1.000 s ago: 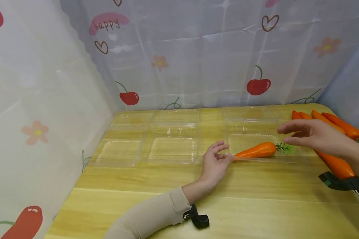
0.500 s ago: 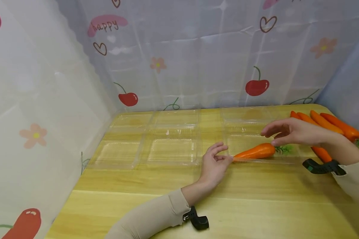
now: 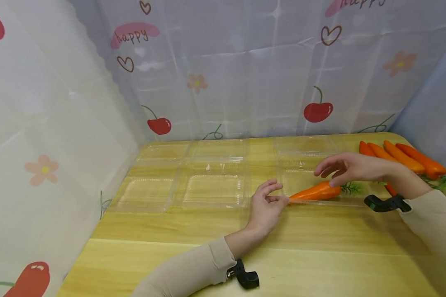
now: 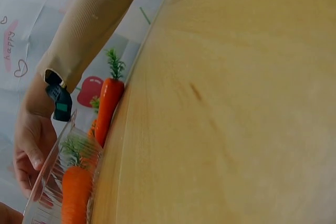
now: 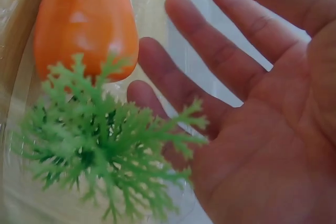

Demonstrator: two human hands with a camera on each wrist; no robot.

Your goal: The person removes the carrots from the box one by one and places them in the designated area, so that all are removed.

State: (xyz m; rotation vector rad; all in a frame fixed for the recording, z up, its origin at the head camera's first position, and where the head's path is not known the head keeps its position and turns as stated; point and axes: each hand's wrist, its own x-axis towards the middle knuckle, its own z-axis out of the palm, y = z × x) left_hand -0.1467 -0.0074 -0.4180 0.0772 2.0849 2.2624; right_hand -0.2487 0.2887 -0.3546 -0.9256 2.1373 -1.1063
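An orange carrot with a feathery green top lies in the rightmost clear plastic container, its narrow tip toward the left. My left hand pinches that container's near left corner between thumb and forefinger, beside the carrot tip. Over the carrot's thick end hovers my right hand, palm down with fingers loosely bent. In the right wrist view, the fingers of the right hand spread apart beside the carrot and its leaves, holding nothing.
Two more clear containers with raised lids stand side by side to the left. Several other carrots are piled at the table's back right. A printed curtain hangs behind the wooden table.
My right hand has moved left and slightly down, from beside the leafy top to over the carrot's thick end. The left hand has stayed at the container's corner.
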